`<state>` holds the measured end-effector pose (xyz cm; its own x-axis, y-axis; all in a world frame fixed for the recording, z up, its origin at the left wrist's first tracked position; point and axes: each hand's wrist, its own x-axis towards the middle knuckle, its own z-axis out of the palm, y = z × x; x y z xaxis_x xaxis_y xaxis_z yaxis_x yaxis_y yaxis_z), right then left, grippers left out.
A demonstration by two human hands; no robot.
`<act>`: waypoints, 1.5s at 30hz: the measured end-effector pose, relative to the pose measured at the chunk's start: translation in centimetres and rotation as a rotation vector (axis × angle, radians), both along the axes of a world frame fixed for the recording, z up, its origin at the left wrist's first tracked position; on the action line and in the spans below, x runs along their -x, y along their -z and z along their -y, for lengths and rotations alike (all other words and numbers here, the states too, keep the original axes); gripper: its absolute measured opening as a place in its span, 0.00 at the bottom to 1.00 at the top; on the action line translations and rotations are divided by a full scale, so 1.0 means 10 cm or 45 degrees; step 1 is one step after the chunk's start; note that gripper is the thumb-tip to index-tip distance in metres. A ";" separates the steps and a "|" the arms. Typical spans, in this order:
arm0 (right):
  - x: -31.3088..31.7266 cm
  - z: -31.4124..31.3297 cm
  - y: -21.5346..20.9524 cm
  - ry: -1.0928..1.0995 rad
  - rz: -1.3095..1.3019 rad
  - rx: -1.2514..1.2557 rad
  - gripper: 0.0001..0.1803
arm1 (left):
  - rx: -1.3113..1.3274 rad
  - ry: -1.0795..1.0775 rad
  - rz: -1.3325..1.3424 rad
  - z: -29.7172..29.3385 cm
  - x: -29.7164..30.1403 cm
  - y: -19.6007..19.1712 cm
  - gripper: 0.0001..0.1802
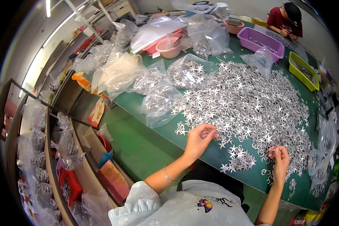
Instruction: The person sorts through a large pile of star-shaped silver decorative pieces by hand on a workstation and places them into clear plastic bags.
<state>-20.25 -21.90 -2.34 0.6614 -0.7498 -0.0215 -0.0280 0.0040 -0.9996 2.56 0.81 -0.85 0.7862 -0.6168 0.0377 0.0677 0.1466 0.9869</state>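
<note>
Left hand (200, 142), mid-frame, fingers (210, 130) curled; right hand (280, 162), lower right, fingers (277, 151) bent; impossible to tell whether gripping anything. Between them on the green tabletop (212, 153), a small heap of shiny silver stars (239, 160). Above, right of centre, a wide silver pile (248, 101), single shapes lost in overlap. Left of that, clear bags (162, 104), contents blurred.

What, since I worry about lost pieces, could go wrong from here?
The small pile lies close to the front edge of the table, so a bump might knock stars off. It also sits right beside the big heap, so the two could mix. Loose pieces near the right hand might be brushed away.
</note>
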 end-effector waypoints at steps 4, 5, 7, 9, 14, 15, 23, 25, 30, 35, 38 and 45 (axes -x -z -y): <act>-0.02 -0.03 -0.01 -0.048 0.035 -0.065 0.08 | -0.200 -0.156 0.127 -0.15 -0.22 0.09 0.07; -0.04 -0.04 -0.03 -0.069 0.032 -0.075 0.09 | -0.239 -0.222 0.138 -0.22 -0.33 0.09 0.06; -0.04 -0.04 -0.03 -0.091 0.011 -0.063 0.09 | -0.205 -0.293 0.138 -0.36 -0.54 0.11 0.06; -0.05 -0.04 0.00 -0.042 0.009 -0.077 0.07 | -0.216 -0.305 0.133 -0.46 -0.62 -0.01 0.05; -0.13 -0.05 0.02 -0.128 -0.001 -0.091 0.09 | -0.741 -0.372 0.593 -0.64 -0.69 -0.06 0.03; -0.15 -0.04 0.01 -0.146 -0.005 -0.096 0.09 | -0.738 -0.425 0.763 -0.66 -0.74 0.04 0.03; -0.20 -0.08 -0.02 -0.182 0.102 -0.274 0.10 | -0.759 -0.949 1.125 -0.87 -1.71 0.02 0.06; -0.17 -0.09 0.04 -0.139 0.102 -0.286 0.10 | -0.757 -0.882 0.803 -0.79 -1.73 -0.08 0.09; -0.20 -0.17 -0.08 -0.142 0.063 -0.393 0.09 | -0.903 -0.984 1.181 -0.77 -1.75 -0.08 0.16; -0.30 -0.35 -0.20 -0.198 0.062 -0.389 0.03 | -1.042 -0.592 1.389 -0.74 -1.28 -0.01 0.13; -0.27 -0.45 -0.25 -0.171 0.049 -0.333 0.01 | -1.008 -0.269 0.929 -0.40 -0.58 -0.34 0.07; -0.15 -0.72 -0.32 -0.367 -0.038 -0.336 0.05 | -0.379 0.642 0.946 0.21 0.54 -0.36 0.15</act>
